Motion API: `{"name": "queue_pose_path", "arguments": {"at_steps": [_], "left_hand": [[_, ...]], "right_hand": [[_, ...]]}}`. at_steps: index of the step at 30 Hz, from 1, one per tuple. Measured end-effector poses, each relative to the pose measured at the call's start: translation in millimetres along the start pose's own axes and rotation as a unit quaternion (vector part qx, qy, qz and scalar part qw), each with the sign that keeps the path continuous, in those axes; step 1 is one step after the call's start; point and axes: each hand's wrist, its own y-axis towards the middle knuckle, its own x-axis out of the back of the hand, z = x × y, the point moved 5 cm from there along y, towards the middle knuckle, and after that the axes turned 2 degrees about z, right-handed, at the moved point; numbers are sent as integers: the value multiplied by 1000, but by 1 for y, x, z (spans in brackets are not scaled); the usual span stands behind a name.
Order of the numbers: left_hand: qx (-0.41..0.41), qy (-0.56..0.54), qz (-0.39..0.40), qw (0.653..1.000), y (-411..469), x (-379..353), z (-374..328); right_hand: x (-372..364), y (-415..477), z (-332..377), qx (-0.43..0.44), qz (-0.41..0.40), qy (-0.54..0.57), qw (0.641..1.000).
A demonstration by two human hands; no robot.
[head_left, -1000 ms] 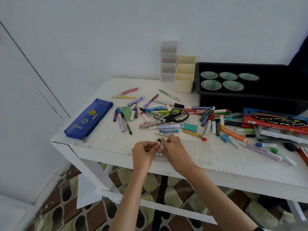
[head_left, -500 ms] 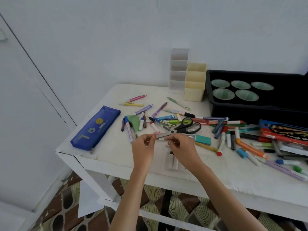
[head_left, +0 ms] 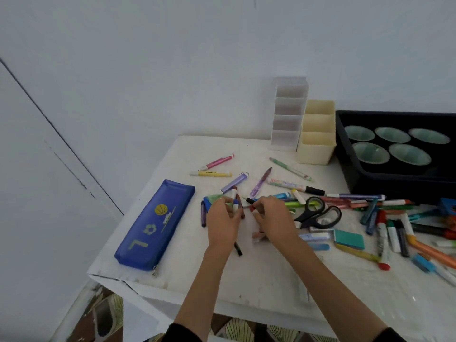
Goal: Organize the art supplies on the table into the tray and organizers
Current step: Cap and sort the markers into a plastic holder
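Note:
Many markers and pens lie scattered over the white table. My left hand reaches into the pile, its fingers curled round a white marker with a blue band and a brown one. Close to its right, my right hand pinches a black-tipped marker; a red cap shows just under its fingers. A white organizer and a cream organizer stand at the back. The black tray is at the back right.
A blue pencil case lies left of my hands. Black scissors and a teal eraser lie to the right, with more markers beyond. Several green cups sit in the tray. A wall runs behind the table.
Both hands have moved from the table's front edge forward into the marker pile, and now hold markers there. The view has shifted closer and rightward.

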Motion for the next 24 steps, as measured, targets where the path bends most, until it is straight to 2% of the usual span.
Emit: {"name": "queue_pose_path", "arguments": {"at_steps": [3, 6, 9, 12, 16, 19, 24], "left_hand": [[0, 31, -5, 999, 5, -5, 0], [1, 19, -19, 1000, 5, -4, 1], [-13, -19, -28, 999, -2, 0, -3], [-20, -78, -23, 996, -13, 3, -11], [31, -248, 58, 967, -34, -5, -23], [71, -322, 136, 934, -56, -20, -36], [85, -392, 216, 890, -90, -38, -52]], "right_hand": [[-4, 1, 2, -15, 16, -36, 999], [-9, -1, 2, -18, 31, -18, 999], [-2, -7, -1, -5, -27, 107, 994], [19, -20, -8, -40, -85, 285, 954], [37, -38, -20, -65, -37, 483, 872], [49, -55, -33, -71, -8, 542, 838], [61, -86, -55, -89, 17, 603, 793]]}}
